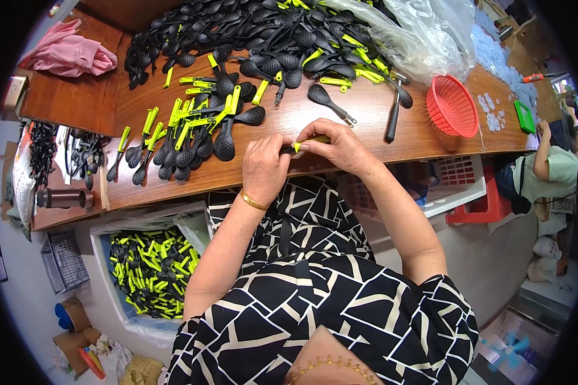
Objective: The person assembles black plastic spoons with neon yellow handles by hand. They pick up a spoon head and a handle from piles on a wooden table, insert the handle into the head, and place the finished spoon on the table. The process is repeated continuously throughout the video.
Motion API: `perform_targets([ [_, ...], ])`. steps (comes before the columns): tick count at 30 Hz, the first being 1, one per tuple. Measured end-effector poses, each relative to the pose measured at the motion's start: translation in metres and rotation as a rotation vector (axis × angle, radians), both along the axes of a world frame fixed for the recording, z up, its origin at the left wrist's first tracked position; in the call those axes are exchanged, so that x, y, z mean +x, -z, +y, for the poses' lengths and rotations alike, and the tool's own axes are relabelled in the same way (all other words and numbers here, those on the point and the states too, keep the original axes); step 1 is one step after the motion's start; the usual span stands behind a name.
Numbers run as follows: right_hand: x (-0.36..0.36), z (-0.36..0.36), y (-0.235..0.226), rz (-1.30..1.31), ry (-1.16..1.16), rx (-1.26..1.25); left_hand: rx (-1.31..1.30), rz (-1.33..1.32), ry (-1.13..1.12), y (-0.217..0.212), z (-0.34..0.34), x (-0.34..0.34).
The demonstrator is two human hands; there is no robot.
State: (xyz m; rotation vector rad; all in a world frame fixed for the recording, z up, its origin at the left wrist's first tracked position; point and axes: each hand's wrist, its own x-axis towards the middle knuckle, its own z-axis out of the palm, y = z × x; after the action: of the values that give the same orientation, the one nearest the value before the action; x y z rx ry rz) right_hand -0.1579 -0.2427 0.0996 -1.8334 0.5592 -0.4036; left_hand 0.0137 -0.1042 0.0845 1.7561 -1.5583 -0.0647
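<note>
Both hands meet at the table's near edge. My left hand (263, 168) is closed, fingers pinching a small black part (285, 150) whose rest is hidden behind them. My right hand (338, 149) grips a lime-green handle piece (297, 147) that touches the black part. Left of my hands lie several black perforated spoons (224, 142) with lime-green handles, loosely bunched. Just beyond my fingers is a single black spoon (324, 97) with a bare stem and no green handle. A large heap of black spoon heads (263, 38) covers the far side.
A red plastic basket (453, 106) and a black-handled tool (392, 122) stand to the right, below clear plastic sheeting (424, 38). Pink cloth (67, 50) lies far left. Beneath the table, a lined bin (103, 256) holds many green-and-black pieces. Another person (549, 170) sits at far right.
</note>
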Motion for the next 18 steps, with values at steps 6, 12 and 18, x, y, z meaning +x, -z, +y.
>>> perform_targets([
  [6,-0.002,0.021,-0.010,0.175,-0.086,-0.196,0.129,-0.092,-0.032,0.007,0.019,-0.003],
  [12,-0.004,0.030,-0.017,0.206,-0.089,-0.308,0.159,0.225,0.172,0.005,0.038,0.016],
  [18,-0.003,0.057,-0.040,0.080,-0.120,-0.425,0.157,0.217,0.100,-0.015,0.065,0.010],
])
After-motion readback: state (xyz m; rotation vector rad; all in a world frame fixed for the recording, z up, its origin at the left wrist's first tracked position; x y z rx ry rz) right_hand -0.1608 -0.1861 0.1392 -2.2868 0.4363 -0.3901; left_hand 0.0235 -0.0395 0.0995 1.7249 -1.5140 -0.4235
